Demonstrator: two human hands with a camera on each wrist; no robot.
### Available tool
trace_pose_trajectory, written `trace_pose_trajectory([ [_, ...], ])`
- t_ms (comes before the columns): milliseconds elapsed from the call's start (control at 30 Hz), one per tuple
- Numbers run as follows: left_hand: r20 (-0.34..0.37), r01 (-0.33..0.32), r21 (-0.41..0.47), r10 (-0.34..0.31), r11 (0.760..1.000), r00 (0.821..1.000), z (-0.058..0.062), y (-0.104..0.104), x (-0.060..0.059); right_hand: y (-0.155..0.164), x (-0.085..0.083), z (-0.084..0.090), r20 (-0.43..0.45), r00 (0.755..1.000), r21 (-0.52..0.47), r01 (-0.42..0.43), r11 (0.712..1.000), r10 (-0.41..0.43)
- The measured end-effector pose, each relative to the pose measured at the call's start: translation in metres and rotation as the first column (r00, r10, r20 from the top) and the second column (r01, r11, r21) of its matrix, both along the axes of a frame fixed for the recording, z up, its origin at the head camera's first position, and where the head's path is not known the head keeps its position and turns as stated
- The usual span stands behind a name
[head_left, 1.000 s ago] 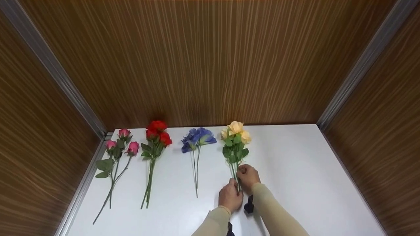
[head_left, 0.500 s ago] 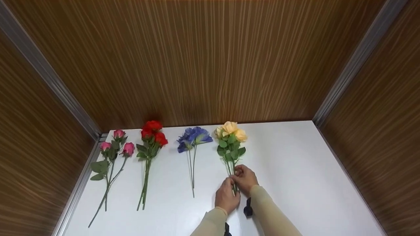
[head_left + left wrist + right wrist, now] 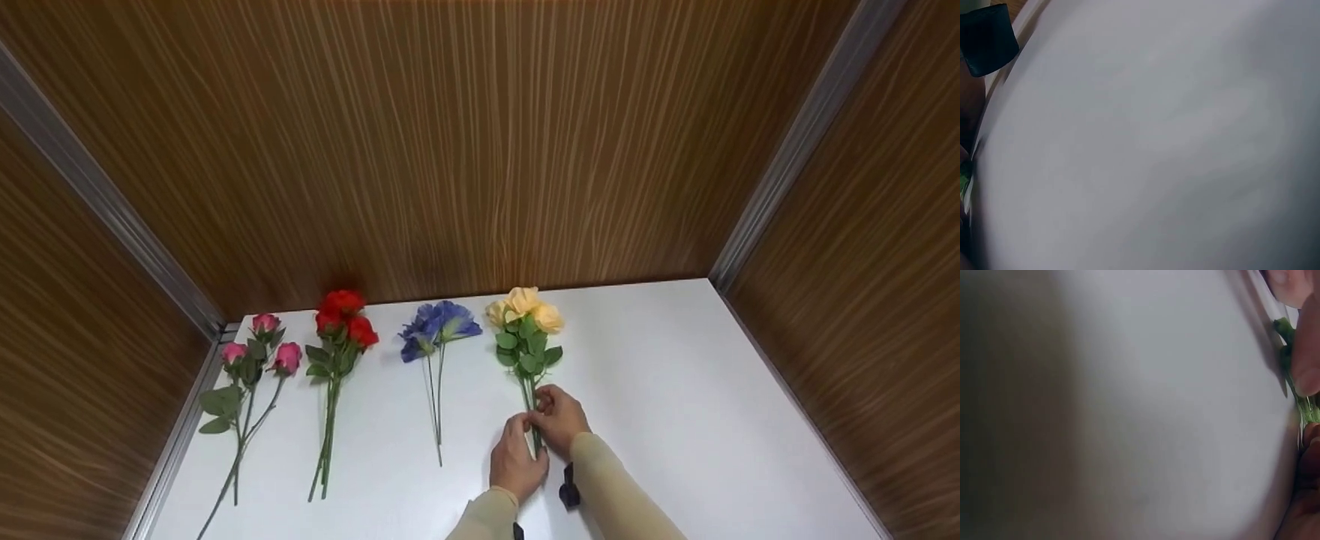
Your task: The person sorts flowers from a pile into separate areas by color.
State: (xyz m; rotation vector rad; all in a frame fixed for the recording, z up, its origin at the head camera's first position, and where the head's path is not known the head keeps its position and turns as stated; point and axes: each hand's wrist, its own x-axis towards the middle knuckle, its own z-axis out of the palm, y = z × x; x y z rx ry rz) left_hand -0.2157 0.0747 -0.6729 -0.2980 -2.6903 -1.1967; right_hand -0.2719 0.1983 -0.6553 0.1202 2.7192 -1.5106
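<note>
- Nearest the camera, on the white table, two beige sleeves come in from the bottom edge, each with a dark strap at the wrist.
- Just ahead of the sleeves, the left hand curls its fingers round the lower stems of the yellow roses, knuckles up.
- Right beside it, touching it, the right hand pinches the same stems a little higher, fingers bent over them.
- Close up in the right wrist view, green stems run between fingertips at the frame's right edge; the rest is blurred table.
- Farther along, the bunch lies flat on the table, leaves in the middle and blooms towards the wall.
- To its left, well apart in a row, lie blue flowers, red roses and pink roses, all with blooms towards the wall.
- Beyond the blooms stands a brown wood-grain wall with metal corner strips.
</note>
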Motion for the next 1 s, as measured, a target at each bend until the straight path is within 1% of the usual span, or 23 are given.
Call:
trace_pose_trajectory([
  [167,0.004,0.004,-0.002,-0.004,1.000,1.000,0.003,-0.002,-0.003,-0.001,-0.002,0.002,-0.057,0.998,0.033,-0.015,0.999,0.017],
  [267,0.002,0.008,-0.001,-0.008,1.000,1.000,0.004,-0.003,-0.005,-0.002,-0.004,0.003,-0.076,0.997,0.035,-0.011,0.999,0.014],
  [467,0.017,0.014,0.017,-0.014,1.000,1.000,0.004,-0.001,-0.006,0.000,-0.006,0.001,-0.031,0.999,0.024,-0.002,1.000,0.003],
  [533,0.018,0.009,0.020,-0.010,1.000,1.000,0.005,0.000,-0.006,0.000,-0.006,0.001,-0.025,1.000,0.020,-0.008,1.000,0.008],
  [667,0.005,0.005,0.023,-0.005,1.000,1.000,0.006,-0.002,-0.009,-0.001,-0.010,0.003,-0.026,1.000,-0.004,0.001,1.000,-0.001],
  [800,-0.018,0.000,0.036,0.001,0.999,1.000,0.013,-0.003,-0.019,-0.002,-0.020,0.008,-0.035,0.999,-0.028,-0.002,1.000,0.001],
  [867,-0.024,0.008,0.061,-0.006,0.998,1.000,0.018,-0.004,-0.025,-0.001,-0.027,0.011,-0.042,0.999,-0.039,-0.003,0.999,0.001],
  [933,-0.012,0.030,0.088,-0.029,0.996,1.000,0.022,-0.007,-0.029,0.000,-0.031,0.013,-0.050,0.999,-0.059,-0.001,0.998,-0.002],
  [1000,0.013,0.066,0.112,-0.068,0.991,0.998,0.027,-0.013,-0.031,0.003,-0.032,0.013,-0.051,0.999,-0.082,0.005,0.997,-0.009],
])
